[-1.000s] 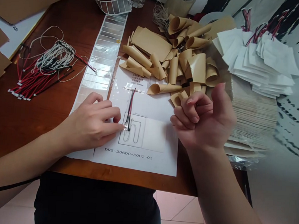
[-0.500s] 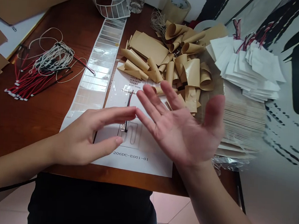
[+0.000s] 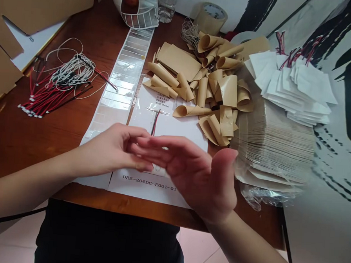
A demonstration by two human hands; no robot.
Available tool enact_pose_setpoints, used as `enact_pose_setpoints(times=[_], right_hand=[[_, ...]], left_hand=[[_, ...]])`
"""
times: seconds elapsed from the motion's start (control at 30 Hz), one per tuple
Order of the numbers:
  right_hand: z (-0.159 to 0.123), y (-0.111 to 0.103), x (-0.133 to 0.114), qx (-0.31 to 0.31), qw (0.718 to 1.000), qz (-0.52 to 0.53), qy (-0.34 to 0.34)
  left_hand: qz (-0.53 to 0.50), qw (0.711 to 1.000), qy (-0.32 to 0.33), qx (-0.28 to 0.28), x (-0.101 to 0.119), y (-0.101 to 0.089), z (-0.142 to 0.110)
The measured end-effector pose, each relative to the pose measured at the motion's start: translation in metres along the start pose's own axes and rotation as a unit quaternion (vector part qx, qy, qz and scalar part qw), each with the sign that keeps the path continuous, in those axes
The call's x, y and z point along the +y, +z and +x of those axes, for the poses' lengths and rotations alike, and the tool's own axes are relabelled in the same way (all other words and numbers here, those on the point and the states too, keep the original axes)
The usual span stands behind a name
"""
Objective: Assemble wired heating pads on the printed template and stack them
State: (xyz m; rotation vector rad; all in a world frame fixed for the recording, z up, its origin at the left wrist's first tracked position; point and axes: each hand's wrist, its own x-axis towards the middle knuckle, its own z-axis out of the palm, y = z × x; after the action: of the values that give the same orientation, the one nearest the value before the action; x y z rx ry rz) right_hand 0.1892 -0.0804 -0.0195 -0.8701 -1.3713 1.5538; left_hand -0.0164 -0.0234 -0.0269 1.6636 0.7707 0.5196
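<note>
The right hand (image 3: 196,175) can pass over the printed sheet (image 3: 178,127); curled kraft paper (image 3: 204,90) blocks beyond (a dense heap).

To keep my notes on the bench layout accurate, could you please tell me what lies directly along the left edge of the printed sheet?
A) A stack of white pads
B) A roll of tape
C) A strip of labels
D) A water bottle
C: the strip of labels runs along the left edge of the printed sheet.

A glossy reddish wooden tabletop (image 3: 88,60) carries curled, matt kraft-paper sheets (image 3: 179,67), a shiny, apparently foil-like label strip (image 3: 125,72), and smooth plastic-sheathed red wires (image 3: 44,99).
</note>
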Motion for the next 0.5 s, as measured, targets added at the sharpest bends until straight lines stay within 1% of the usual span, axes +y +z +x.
enact_pose_setpoints(times=[0.03, 0.07, 0.1, 0.13, 0.17, 0.2, 0.27, 0.33, 0.5], right_hand=[[0.000, -0.003, 0.002, 0.042, 0.997, -0.051, -0.025], [0.001, -0.007, 0.005, 0.077, 0.988, -0.117, -0.057], [0.001, -0.011, 0.007, 0.087, 0.972, -0.200, -0.084], [0.001, -0.014, 0.009, 0.076, 0.951, -0.280, -0.105], [0.001, -0.017, 0.010, 0.056, 0.929, -0.346, -0.120], [0.001, -0.018, 0.011, 0.033, 0.909, -0.396, -0.128], [0.000, -0.019, 0.013, 0.001, 0.883, -0.450, -0.134], [-0.001, -0.018, 0.014, -0.008, 0.870, -0.475, -0.134], [-0.003, -0.015, 0.015, -0.035, 0.850, -0.503, -0.151]], left_hand=[[0.031, 0.999, 0.007, 0.041, 0.000, -0.004, 0.001], [0.082, 0.993, 0.020, 0.084, 0.000, -0.007, 0.002], [0.142, 0.982, 0.037, 0.117, -0.001, -0.009, 0.003], [0.203, 0.968, 0.053, 0.136, -0.002, -0.011, 0.004], [0.250, 0.956, 0.068, 0.137, -0.004, -0.012, 0.005], [0.274, 0.949, 0.080, 0.131, -0.006, -0.012, 0.006], [0.290, 0.945, 0.091, 0.117, -0.009, -0.012, 0.007], [0.291, 0.946, 0.085, 0.116, -0.012, -0.011, 0.007], [0.281, 0.944, 0.063, 0.162, -0.012, -0.010, 0.007]])
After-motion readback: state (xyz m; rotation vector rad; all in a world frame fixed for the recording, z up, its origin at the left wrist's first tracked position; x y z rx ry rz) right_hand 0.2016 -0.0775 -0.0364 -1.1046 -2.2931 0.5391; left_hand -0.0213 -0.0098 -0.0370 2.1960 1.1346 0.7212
